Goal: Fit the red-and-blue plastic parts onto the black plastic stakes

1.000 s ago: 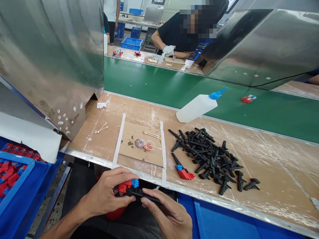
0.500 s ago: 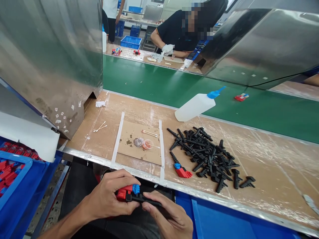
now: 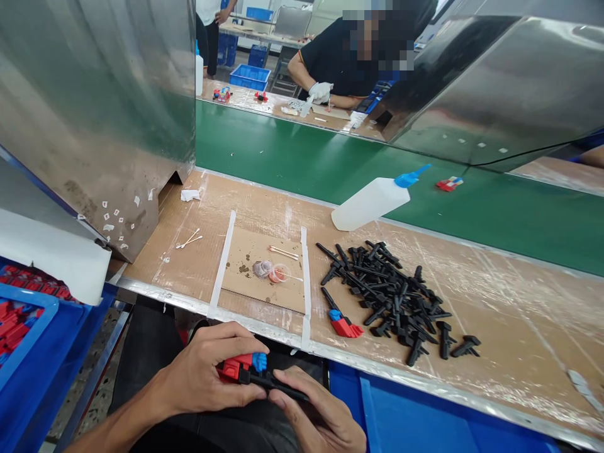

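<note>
My left hand (image 3: 205, 371) is closed around a red and blue toy part (image 3: 241, 364), held below the table's front edge over my lap. My right hand (image 3: 321, 412) pinches a black plastic stick (image 3: 278, 383) that meets the red part. On the table a finished piece with a red body, blue cap and black stick (image 3: 340, 319) lies beside a pile of several black sticks (image 3: 391, 292).
A white squeeze bottle with a blue nozzle (image 3: 372, 200) lies at the green conveyor belt (image 3: 302, 157). A red and blue piece (image 3: 448, 184) rides on the belt. Cotton swabs and small caps (image 3: 271, 272) sit on cardboard. A blue bin of red parts (image 3: 19, 321) is at left. A gloved person works across the belt.
Both hands have stayed together on the red part and black stick, shifting slightly. The red and blue piece on the belt has drifted left.
</note>
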Demonstrator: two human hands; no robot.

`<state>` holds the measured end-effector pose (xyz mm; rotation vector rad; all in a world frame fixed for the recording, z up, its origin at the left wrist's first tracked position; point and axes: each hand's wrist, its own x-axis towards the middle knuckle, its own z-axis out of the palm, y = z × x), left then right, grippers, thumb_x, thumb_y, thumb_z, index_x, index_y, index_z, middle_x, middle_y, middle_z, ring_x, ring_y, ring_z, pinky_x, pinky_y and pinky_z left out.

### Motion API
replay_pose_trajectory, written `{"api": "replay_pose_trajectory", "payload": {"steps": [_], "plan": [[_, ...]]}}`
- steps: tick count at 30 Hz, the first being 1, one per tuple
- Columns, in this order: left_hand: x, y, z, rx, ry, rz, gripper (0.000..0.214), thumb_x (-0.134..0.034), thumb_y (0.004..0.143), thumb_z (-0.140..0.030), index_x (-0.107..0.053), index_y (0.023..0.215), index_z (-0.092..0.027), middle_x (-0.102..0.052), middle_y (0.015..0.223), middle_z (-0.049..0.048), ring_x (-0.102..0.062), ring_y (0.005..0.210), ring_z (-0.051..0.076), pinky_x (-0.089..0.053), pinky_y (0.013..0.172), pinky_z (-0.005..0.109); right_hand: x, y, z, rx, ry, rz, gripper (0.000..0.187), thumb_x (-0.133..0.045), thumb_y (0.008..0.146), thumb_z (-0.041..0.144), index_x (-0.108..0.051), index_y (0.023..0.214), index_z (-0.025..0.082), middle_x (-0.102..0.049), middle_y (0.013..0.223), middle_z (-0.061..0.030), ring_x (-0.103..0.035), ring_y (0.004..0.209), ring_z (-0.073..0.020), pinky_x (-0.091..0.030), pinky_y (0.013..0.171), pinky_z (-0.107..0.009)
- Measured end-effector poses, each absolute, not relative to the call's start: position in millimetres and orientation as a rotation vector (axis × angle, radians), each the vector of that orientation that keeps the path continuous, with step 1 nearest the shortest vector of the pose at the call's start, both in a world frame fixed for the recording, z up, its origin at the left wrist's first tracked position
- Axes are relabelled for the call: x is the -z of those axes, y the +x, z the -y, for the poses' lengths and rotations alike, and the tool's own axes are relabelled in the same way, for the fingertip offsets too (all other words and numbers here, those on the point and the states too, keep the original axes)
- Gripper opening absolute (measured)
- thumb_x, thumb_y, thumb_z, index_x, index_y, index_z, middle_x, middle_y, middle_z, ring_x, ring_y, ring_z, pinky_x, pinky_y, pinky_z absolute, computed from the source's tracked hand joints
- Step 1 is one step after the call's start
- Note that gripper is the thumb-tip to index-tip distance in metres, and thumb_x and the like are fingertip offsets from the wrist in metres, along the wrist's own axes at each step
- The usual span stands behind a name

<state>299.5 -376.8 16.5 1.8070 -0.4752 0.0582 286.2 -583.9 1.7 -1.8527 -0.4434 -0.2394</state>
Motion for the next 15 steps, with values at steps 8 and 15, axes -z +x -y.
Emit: {"api": "replay_pose_trajectory", "payload": {"steps": [8,15], "plan": [[-11.4,298.8,375.7,-0.213,1.836,0.597,0.041,-0.078,0.071,-0.012,-0.071,0.111,-0.014,-0.074,0.096,0.0076,-0.070,0.083,0.015,-0.056,0.076,0.018,-1.2,286.6,578.1,0.275,-1.762,0.527,0.032,-0.075,0.080,0.008,-0.073,0.107,0.024,-0.073,0.082,0.0006,-0.069,0.071,-0.0115,-0.058,0.063,-0.018],[-11.6,298.0,372.6,-0.236,1.821,0.689,0.038,-0.077,0.078,-0.016,-0.068,0.115,-0.016,-0.074,0.095,0.0077,-0.069,0.083,0.015,-0.057,0.077,0.019,-0.4,283.8,575.1,0.318,-1.701,0.544,0.031,-0.074,0.080,0.007,-0.073,0.106,0.023,-0.072,0.079,-0.0001,-0.068,0.068,-0.0124,-0.057,0.059,-0.020]]}}
